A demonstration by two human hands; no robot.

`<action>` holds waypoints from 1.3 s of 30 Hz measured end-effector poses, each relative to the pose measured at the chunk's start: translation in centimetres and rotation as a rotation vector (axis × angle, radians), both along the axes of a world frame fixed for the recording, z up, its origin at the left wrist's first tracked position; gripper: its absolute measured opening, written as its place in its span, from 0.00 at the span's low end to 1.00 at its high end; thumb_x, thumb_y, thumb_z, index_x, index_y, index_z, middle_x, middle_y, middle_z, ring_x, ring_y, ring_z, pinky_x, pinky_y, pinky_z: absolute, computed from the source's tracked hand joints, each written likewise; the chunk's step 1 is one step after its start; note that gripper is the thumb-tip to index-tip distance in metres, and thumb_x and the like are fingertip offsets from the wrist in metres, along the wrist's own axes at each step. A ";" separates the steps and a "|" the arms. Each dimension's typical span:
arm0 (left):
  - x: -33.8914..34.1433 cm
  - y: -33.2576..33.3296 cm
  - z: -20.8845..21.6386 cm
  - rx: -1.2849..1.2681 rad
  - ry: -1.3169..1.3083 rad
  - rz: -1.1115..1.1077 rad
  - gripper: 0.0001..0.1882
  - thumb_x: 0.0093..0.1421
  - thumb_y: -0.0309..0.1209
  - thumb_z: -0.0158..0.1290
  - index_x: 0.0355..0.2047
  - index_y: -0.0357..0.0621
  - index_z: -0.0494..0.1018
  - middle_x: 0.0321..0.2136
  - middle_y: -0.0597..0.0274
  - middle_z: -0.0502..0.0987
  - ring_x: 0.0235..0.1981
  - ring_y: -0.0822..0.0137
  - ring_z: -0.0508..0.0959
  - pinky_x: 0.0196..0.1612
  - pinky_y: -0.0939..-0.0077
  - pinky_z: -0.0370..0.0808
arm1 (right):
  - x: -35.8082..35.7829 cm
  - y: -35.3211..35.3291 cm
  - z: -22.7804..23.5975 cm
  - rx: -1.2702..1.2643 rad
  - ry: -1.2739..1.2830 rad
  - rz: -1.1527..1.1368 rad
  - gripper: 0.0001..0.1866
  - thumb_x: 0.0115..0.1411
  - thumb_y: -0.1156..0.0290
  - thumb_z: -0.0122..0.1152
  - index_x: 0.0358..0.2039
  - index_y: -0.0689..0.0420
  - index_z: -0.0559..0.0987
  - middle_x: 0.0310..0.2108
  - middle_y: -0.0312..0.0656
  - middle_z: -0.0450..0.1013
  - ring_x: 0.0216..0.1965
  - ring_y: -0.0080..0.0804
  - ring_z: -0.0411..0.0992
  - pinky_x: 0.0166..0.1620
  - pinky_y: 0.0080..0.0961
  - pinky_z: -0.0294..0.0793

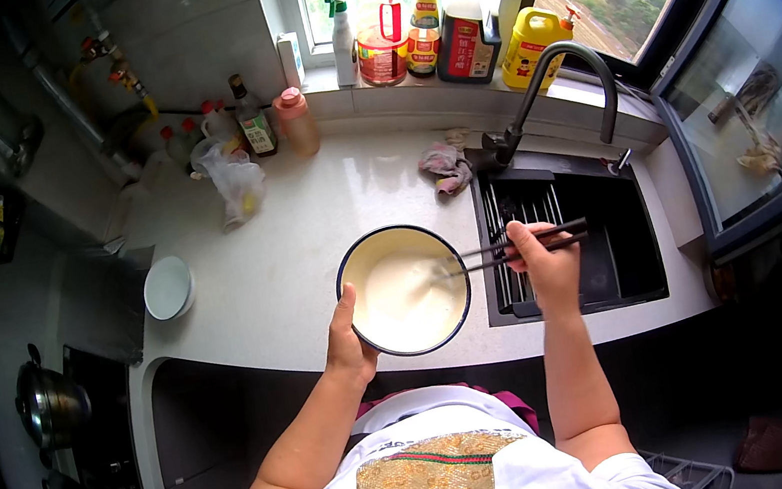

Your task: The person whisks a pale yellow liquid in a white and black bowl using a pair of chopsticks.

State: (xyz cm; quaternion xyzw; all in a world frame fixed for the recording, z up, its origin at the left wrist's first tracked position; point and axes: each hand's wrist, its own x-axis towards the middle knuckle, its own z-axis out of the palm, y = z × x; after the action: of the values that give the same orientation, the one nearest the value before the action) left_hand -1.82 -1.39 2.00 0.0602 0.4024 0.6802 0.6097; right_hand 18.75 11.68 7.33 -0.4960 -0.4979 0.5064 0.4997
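Note:
A round cream bowl (350, 261) with a dark blue rim stands at the counter's front edge, partly filled with a pale, creamy batter (398, 294). My left hand (349, 342) grips the bowl's near left side, its thumb up over the rim. In my right hand (543, 262), closed around them, is a pair of dark chopsticks (486, 259). Their tips reach over the right rim into the batter and look blurred there. The fingers of my left hand under the bowl are hidden.
Right of the bowl is a black sink (629, 249) with a dark curved faucet (601, 76). A crumpled cloth (446, 165) lies behind. A white bowl (169, 288) and a plastic bag (235, 179) sit left. Bottles (381, 39) line the windowsill; a pot (51, 402) stands on the stove.

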 end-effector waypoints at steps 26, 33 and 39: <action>-0.2 -0.1 -0.8 0.041 -0.044 0.038 0.32 0.59 0.53 0.47 0.54 0.40 0.63 0.50 0.54 0.70 0.53 0.62 0.70 0.56 0.68 0.66 | 0.4 -1.0 0.1 -0.197 -0.043 0.275 0.07 0.53 0.72 0.64 0.21 0.60 0.79 0.18 0.37 0.73 0.14 0.19 0.69 0.18 0.13 0.68; 0.4 0.3 -0.5 0.027 -0.050 0.019 0.32 0.60 0.53 0.46 0.54 0.40 0.63 0.50 0.54 0.70 0.53 0.61 0.70 0.56 0.67 0.66 | -1.0 -2.4 -0.7 0.022 0.083 0.401 0.05 0.55 0.73 0.63 0.28 0.61 0.80 0.20 0.39 0.75 0.19 0.22 0.74 0.22 0.14 0.72; -0.6 -0.1 -0.7 0.075 -0.038 0.005 0.32 0.61 0.52 0.45 0.54 0.39 0.63 0.50 0.54 0.70 0.53 0.61 0.70 0.56 0.67 0.66 | 0.5 -0.7 0.5 0.049 -0.064 0.055 0.10 0.56 0.70 0.63 0.21 0.60 0.78 0.17 0.33 0.72 0.17 0.17 0.69 0.21 0.12 0.67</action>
State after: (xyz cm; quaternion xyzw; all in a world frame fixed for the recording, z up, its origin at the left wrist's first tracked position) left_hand -2.42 -1.45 1.30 0.0692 0.3652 0.6975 0.6126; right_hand 19.28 10.95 7.82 -0.4856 -0.5396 0.4913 0.4812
